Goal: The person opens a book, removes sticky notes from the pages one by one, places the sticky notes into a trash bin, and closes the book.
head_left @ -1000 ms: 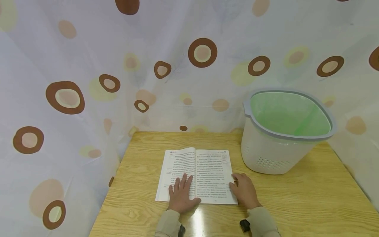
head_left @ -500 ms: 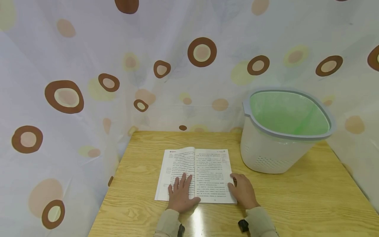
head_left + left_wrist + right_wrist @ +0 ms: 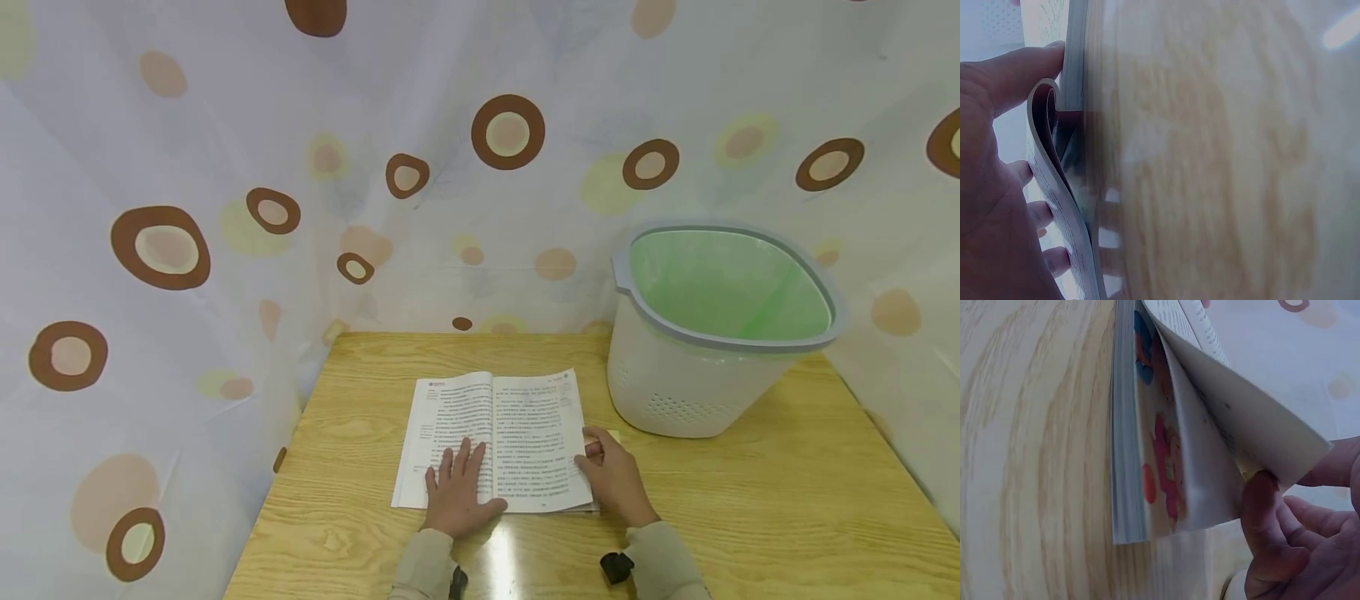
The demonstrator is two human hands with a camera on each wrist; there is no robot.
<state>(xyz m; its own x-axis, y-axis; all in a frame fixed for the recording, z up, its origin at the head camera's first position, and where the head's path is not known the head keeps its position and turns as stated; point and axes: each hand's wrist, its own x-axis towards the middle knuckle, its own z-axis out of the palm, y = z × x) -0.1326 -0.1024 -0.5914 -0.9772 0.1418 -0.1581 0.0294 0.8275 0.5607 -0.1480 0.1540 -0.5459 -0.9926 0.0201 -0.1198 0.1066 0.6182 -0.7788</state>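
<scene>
An open book (image 3: pixel 528 429) with printed text lies on the wooden table. My left hand (image 3: pixel 459 498) rests on its left page with fingers spread, the thumb reaching over the spine to the right page's lower edge. At the right side, my right hand (image 3: pixel 617 482) pinches the outer edge of the right page (image 3: pixel 1260 412) between thumb and fingers. That page is lifted and bowed; beneath it the right wrist view shows a page with colourful cartoon pictures (image 3: pixel 1166 450). In the left wrist view the left page curls up beside the left hand (image 3: pixel 991 169).
A white laundry basket (image 3: pixel 693 404) with a grey rim and green inside stands behind and right of the book. The table (image 3: pixel 360 417) meets a hanging white sheet (image 3: pixel 442 83) with brown and yellow spots at the back and left.
The right page has risen off those beneath, its outer edge now in the right hand's pinch. That hand's fingers have shifted slightly up. The left hand has stayed on the left page.
</scene>
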